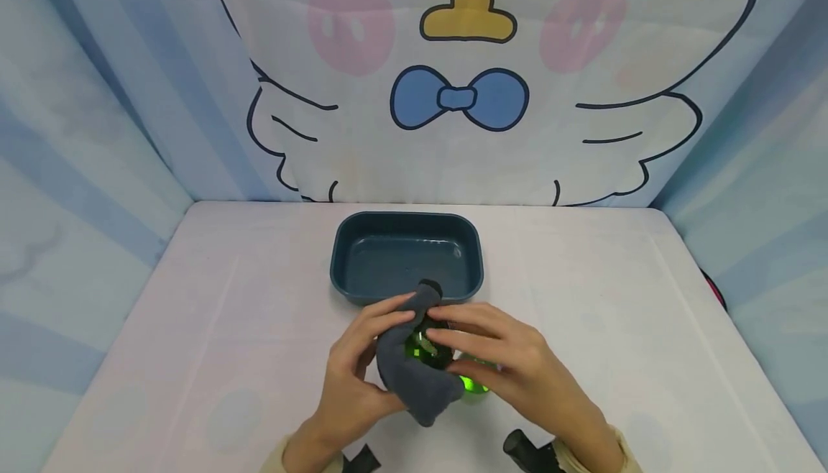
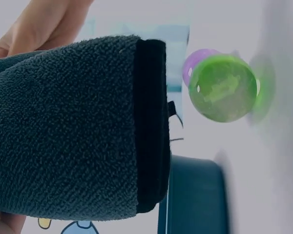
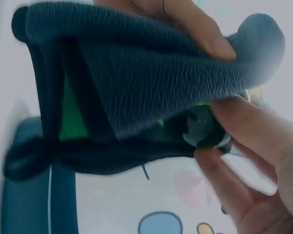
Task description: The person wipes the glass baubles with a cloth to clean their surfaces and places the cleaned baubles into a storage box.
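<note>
A dark grey-blue fleecy cloth (image 1: 414, 379) with a black edge is held above the table, folded around a shiny green see-through ball (image 1: 423, 349). My left hand (image 1: 359, 365) grips the cloth from the left, fingers over its top and thumb low on its near side. From the right, my right hand (image 1: 498, 351) holds the ball with thumb and fingertips at the cloth's opening. The right wrist view shows those fingers on the ball's round end (image 3: 202, 129); cloth hides the rest. Another green see-through ball (image 2: 223, 87) lies on the table beneath, with a purple ball (image 2: 198, 61) beside it.
A dark teal rectangular basin (image 1: 407, 257) stands on the white tabletop just beyond my hands. A patterned curtain (image 1: 459, 157) closes off the far side, with more curtain at left and right.
</note>
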`<state>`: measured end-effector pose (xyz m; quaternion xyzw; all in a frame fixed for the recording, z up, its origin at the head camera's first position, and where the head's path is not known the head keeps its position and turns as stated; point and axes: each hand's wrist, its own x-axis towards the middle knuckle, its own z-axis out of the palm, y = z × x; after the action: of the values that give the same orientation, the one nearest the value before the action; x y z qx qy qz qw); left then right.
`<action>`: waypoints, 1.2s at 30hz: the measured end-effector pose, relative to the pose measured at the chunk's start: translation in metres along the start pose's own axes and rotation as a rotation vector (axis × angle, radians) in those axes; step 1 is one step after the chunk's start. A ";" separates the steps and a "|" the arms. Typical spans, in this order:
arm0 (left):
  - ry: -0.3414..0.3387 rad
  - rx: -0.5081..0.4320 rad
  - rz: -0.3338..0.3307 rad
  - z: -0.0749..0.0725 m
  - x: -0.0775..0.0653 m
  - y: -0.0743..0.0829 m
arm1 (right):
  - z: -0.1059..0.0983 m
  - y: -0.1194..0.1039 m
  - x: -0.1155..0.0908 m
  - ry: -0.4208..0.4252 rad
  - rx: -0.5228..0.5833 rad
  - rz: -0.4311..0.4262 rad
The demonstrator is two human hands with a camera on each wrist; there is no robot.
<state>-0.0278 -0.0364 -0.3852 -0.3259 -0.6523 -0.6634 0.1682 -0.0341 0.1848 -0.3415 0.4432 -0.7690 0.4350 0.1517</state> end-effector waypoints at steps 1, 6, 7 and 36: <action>0.000 0.006 0.005 0.000 0.000 0.000 | 0.001 -0.001 0.000 0.011 0.035 0.063; -0.005 0.028 0.062 0.000 0.000 -0.001 | 0.005 -0.009 -0.001 0.073 0.176 0.333; -0.006 0.029 0.068 0.000 0.001 -0.001 | 0.005 -0.010 -0.001 0.074 0.175 0.361; 0.010 0.003 -0.009 0.002 0.000 0.002 | -0.004 -0.002 0.001 -0.055 -0.089 -0.007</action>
<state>-0.0260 -0.0349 -0.3844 -0.3194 -0.6539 -0.6648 0.1688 -0.0333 0.1873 -0.3376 0.4506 -0.7900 0.3872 0.1515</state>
